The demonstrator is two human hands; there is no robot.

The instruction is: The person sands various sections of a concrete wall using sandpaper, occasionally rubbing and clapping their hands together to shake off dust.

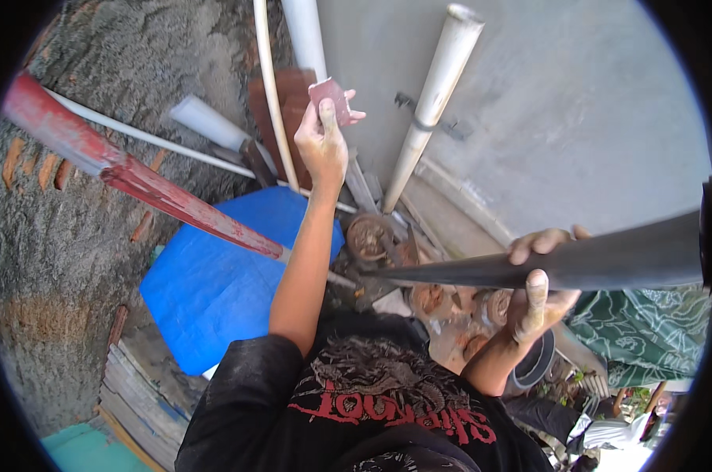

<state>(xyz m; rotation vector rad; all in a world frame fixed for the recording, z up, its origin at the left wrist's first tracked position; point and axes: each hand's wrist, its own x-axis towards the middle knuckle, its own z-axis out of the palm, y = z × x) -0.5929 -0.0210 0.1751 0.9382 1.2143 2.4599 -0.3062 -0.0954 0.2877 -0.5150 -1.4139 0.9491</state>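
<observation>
Rough grey ground (65, 236) fills the far side of the yard to the left of the blue tarp (214, 275), which serves as the landmark here. A red-painted bar (136, 177) slants across just above the tarp, and stacked boards (136, 401) lie below it. Up and right of the tarp, the left hand (322, 141) is raised and closed, its thumb and fingers pinching a small reddish-brown sheet of abrasive paper (330, 98); that sheet looks light, thin and floppy, best pinched by an edge as it is now. Behind it, white pipes (439, 102) lean against a smooth grey wall (568, 118). Right of the tarp, rusty round metal parts (372, 236) clutter the ground. Further right, the right hand (538, 291) wraps from below around a long dark pipe (576, 263), fingers curled over the top, thumb up the near side. This pipe looks stiff, smooth and fairly heavy, likely to tip unless gripped near its balance. Green patterned cloth (647, 330) hangs beneath it.
</observation>
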